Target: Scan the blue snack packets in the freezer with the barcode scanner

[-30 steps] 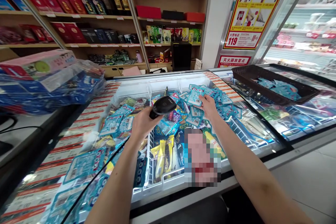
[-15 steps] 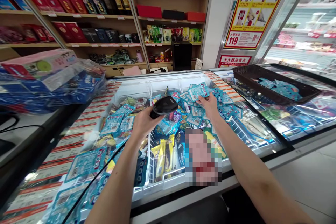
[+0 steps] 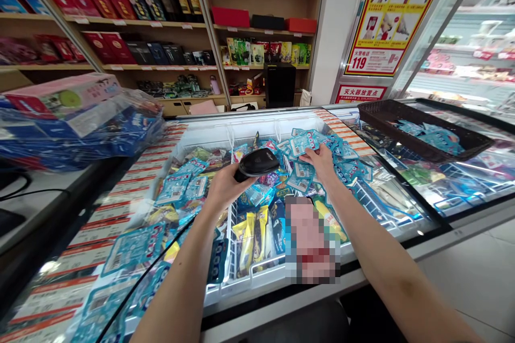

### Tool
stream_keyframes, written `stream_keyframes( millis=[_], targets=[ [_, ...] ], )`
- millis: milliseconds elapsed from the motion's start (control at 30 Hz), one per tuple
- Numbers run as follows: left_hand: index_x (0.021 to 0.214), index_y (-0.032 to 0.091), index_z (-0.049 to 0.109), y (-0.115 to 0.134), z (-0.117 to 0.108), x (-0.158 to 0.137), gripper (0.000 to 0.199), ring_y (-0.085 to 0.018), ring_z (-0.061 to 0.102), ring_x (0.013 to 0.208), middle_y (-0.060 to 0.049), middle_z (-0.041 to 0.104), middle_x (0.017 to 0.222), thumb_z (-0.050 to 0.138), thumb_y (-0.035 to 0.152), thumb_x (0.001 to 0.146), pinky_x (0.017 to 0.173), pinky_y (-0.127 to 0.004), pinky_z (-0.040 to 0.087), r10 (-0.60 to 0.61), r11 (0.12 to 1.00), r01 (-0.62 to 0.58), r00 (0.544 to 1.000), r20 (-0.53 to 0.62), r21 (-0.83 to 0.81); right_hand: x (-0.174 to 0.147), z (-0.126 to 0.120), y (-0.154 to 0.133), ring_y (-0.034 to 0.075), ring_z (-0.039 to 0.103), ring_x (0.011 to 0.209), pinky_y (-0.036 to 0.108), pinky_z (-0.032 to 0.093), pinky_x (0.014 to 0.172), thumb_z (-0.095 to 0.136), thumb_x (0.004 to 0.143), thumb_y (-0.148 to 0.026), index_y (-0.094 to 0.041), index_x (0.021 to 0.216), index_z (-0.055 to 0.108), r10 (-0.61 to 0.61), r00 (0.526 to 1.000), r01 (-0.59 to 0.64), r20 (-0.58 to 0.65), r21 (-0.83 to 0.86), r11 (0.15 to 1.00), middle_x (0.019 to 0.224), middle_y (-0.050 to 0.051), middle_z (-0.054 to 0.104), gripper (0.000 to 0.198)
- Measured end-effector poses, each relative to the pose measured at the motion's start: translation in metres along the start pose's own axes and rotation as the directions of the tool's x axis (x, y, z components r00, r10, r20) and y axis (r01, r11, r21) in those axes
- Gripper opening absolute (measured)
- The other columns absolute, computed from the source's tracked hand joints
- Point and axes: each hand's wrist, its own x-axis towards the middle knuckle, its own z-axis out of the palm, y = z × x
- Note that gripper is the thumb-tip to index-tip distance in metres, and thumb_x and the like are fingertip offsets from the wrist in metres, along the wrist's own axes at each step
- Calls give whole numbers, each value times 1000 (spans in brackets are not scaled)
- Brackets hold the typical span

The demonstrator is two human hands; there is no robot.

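My left hand [image 3: 226, 185] is wrapped around the handle of a black barcode scanner [image 3: 257, 163], whose head points right over the open freezer. Its dark cable runs down past my left forearm. My right hand [image 3: 319, 163] has its thumb and fingers closed at the lower right edge of a blue packet [image 3: 301, 144]. That packet lies at the top of a heap of similar blue packets [image 3: 352, 170], with its barcode side facing up. The scanner's head is to the left of the packet and slightly lower, apart from it.
More blue packets [image 3: 132, 249] lie on the freezer's left side. Yellow-wrapped ice creams [image 3: 260, 230] sit in a wire basket below my hands, beside a pixelated pink item [image 3: 308, 236]. A brown tray [image 3: 462, 158] stands right, plastic-wrapped boxes [image 3: 80, 128] left. Shelves stand behind.
The scanner in my left hand has shifted slightly right, toward the packet. The packet under my right fingers has come down a little and lies flatter on the heap.
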Motion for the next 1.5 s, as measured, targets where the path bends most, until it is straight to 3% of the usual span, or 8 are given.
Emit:
stream_keyframes(
  millis=[433,533,667,900,1133,1200,1333,1500],
  targets=[
    [94,20,69,0,-2,0,49,-22,62,72,-4,69,78,61,62,70,56,-25,38,-12,1000,12,1000,6,0,1,-1,1,16,69,67,33,61,69,71,67,-30,-22,80,41,-10,1000,10,15,-7,1000,67,-7,49,34],
    [97,19,70,0,-2,0,50,-23,63,76,-5,70,80,60,61,71,58,-25,39,-28,999,28,1000,-10,16,7,-6,1,16,68,69,39,61,73,70,68,-32,-21,90,45,-74,997,74,-18,16,997,72,-5,55,35],
    [100,20,70,3,-4,0,51,-24,63,77,-6,71,83,59,60,72,58,-26,39,-41,997,43,999,-30,69,18,-21,-3,17,68,68,42,61,75,68,69,-34,-21,110,40,-186,971,185,-148,-17,983,76,-5,57,51],
    [100,20,70,6,-6,0,49,-23,62,75,-6,71,83,58,60,73,58,-26,38,-35,994,39,999,-35,104,29,-39,-2,19,71,71,42,60,79,66,73,-34,-21,124,30,-202,963,202,-180,-15,979,75,-5,60,64],
    [97,20,69,2,-4,2,48,-23,63,74,-6,70,81,58,60,73,58,-26,37,-32,991,37,999,-43,125,30,-44,0,19,61,51,40,55,60,62,77,-40,-18,118,40,-273,931,203,-240,-281,938,70,-3,57,51],
    [98,21,69,3,-3,2,47,-23,63,76,-6,71,84,57,60,74,58,-26,37,-28,990,34,999,-40,140,30,-46,0,19,57,49,42,53,64,61,79,-42,-17,112,45,-323,911,190,-257,-432,881,65,-3,55,44],
    [95,21,68,5,-5,1,44,-24,63,78,-7,71,86,56,58,75,59,-26,37,-6,987,14,999,-48,161,27,-45,-5,19,54,58,42,46,77,56,84,-44,-19,92,51,-510,821,239,-256,-657,715,62,-3,51,27],
    [93,18,69,10,-14,1,46,-24,63,78,-7,71,86,57,59,74,59,-26,37,-48,990,63,992,-119,126,16,-31,-9,17,48,53,36,44,69,53,86,-47,-19,91,53,-504,857,320,-107,-655,684,57,-4,49,28]
  ],
)
